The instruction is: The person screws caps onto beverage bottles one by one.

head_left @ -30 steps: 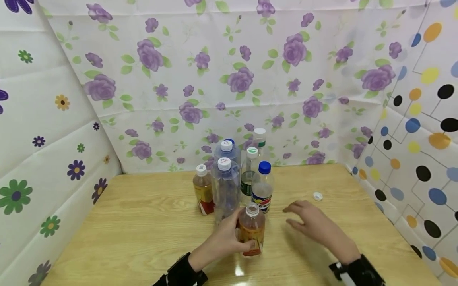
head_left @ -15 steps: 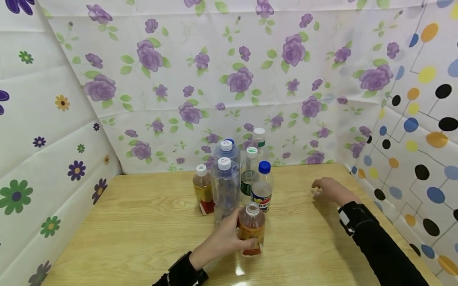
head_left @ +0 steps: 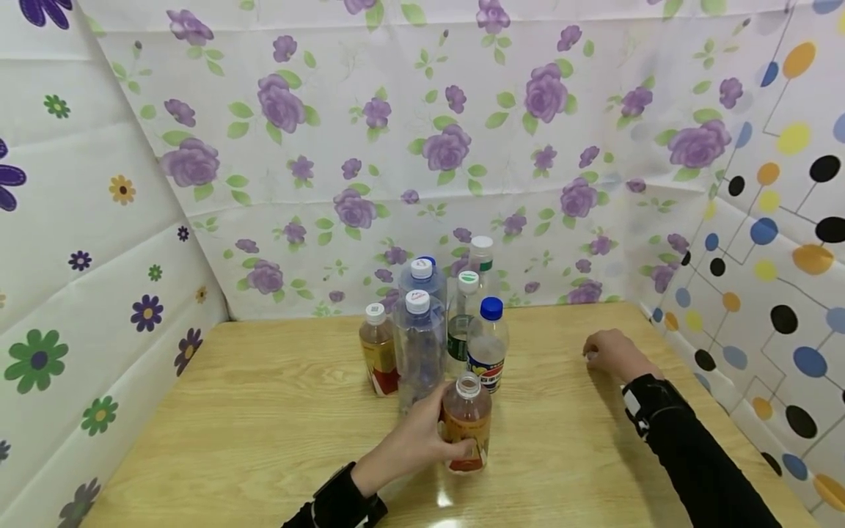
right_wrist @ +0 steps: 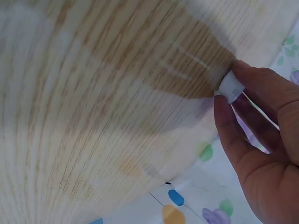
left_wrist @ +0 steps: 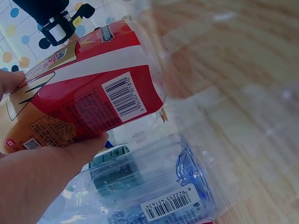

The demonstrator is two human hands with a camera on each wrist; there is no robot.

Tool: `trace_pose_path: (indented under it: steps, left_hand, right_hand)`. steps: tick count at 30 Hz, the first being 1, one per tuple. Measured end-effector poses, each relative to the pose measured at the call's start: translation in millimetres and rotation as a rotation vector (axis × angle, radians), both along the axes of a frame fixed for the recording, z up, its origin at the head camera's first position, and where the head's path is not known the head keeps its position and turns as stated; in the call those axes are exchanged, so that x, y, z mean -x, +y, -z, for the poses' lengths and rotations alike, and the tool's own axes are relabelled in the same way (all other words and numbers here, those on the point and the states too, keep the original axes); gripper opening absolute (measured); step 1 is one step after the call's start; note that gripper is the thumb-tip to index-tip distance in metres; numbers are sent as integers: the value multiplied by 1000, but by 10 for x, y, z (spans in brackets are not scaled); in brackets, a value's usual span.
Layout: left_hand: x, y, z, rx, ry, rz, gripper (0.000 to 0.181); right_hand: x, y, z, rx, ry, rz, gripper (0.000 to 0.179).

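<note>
In the head view my left hand (head_left: 414,444) grips an uncapped plastic bottle (head_left: 467,422) with an orange and red label, upright near the front of the bottle group. The left wrist view shows the label and barcode of this bottle (left_wrist: 93,88) close up, with thumb and fingers on either side. Off to the right, my right hand (head_left: 615,353) is low over the table. In the right wrist view its thumb and fingertips pinch a white bottle cap (right_wrist: 230,87) right at the wood surface.
Beside the held bottle stand a large clear bottle (head_left: 420,345), a blue-capped bottle (head_left: 487,352), a green-labelled bottle (head_left: 459,330) and a white-capped tea-coloured bottle (head_left: 379,356). More bottles stand behind. Patterned cloth (head_left: 396,147) hangs around the wooden table (head_left: 277,411).
My right hand has moved right and away from the bottles to the white cap and now pinches it. My left hand stays on the bottle.
</note>
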State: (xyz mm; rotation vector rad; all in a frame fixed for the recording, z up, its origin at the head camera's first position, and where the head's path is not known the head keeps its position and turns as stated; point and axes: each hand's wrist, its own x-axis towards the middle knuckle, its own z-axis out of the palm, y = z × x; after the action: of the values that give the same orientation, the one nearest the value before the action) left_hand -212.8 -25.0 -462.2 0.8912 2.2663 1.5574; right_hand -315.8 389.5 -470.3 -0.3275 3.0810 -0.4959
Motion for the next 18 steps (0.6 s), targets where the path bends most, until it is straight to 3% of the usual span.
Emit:
trace_pose_path:
  steps: [9, 18]
  left_hand:
    - [4, -17, -15, 16, -9, -1, 80]
    - [-16, -22, -1, 8, -12, -7, 82]
  right_hand:
    - [-153, -257, -156, 84, 155, 3, 27]
    - [-583, -771, -358, 169, 313, 10, 27]
